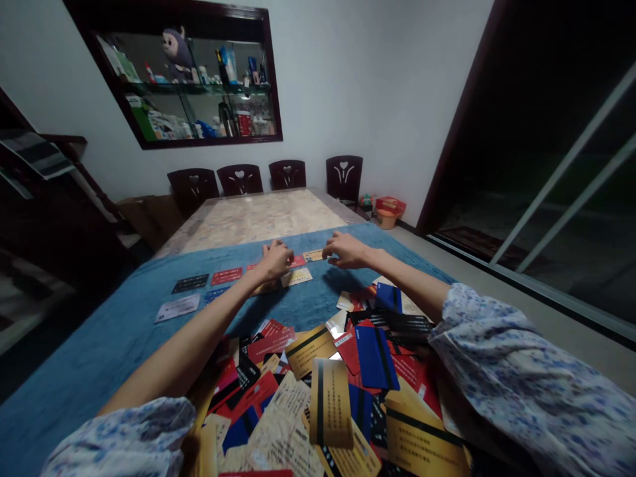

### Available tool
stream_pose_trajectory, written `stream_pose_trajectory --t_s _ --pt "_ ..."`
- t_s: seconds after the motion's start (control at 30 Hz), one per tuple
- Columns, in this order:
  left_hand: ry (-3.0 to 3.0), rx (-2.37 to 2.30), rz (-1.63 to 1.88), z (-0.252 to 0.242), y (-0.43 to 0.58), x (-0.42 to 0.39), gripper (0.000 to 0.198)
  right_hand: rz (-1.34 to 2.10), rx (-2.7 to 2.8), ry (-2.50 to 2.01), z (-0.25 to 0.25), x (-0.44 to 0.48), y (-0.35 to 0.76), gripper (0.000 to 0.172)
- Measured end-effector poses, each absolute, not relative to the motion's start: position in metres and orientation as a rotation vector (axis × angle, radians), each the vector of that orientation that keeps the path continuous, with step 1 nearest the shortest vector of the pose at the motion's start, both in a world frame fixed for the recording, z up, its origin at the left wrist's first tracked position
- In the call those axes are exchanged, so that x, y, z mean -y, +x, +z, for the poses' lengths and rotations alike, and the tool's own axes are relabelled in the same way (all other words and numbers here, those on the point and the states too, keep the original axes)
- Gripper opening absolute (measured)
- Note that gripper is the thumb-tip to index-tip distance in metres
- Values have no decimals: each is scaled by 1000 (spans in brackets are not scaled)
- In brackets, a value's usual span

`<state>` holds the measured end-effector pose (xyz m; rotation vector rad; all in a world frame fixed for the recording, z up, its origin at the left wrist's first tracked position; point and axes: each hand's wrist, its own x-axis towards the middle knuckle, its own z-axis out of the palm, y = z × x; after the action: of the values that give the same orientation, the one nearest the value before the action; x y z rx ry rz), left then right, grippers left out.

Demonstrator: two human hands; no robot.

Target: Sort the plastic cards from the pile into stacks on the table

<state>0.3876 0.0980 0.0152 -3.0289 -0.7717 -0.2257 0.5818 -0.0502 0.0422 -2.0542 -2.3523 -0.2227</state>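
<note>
My left hand point(278, 257) is over the rows of cards on the blue cloth, its fingers loosely bent and apart, beside a red card point(298, 261). Just right of the row, my right hand point(346, 250) is open with curved fingers, close to the end of a yellow card point(313, 256); whether it touches the card I cannot tell. A cream card point(297, 277) lies nearer to me. To the left are a black card point(191, 283), another red card point(227, 275), a blue card point(214, 295) and a white card point(177, 308). My left forearm partly hides the rows.
A heaped pile of mixed cards, with a gold card point(330, 404) on top, lies between my forearms. The blue cloth point(124, 338) covers the near part of the long table point(268, 212). Dark chairs point(344, 177) stand behind it; a red box point(390, 205) sits on the floor.
</note>
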Motion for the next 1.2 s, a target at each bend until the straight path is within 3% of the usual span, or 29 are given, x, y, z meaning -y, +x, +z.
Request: stream_pose_trajectory --t_s 0.27,0.87,0.97,1.2 --pt "-3102 612 -390 16 404 -57 23 -234 2253 -2162 41 104 596 19" --pt "-3234 312 -338 15 437 22 23 -142 1938 -2315 10 192 629 18" --pt "-3249 287 -322 16 443 34 21 -110 1923 -2297 1 196 633 25" --pt "-3264 140 -186 15 457 65 19 37 1946 -2206 -16 198 632 63"
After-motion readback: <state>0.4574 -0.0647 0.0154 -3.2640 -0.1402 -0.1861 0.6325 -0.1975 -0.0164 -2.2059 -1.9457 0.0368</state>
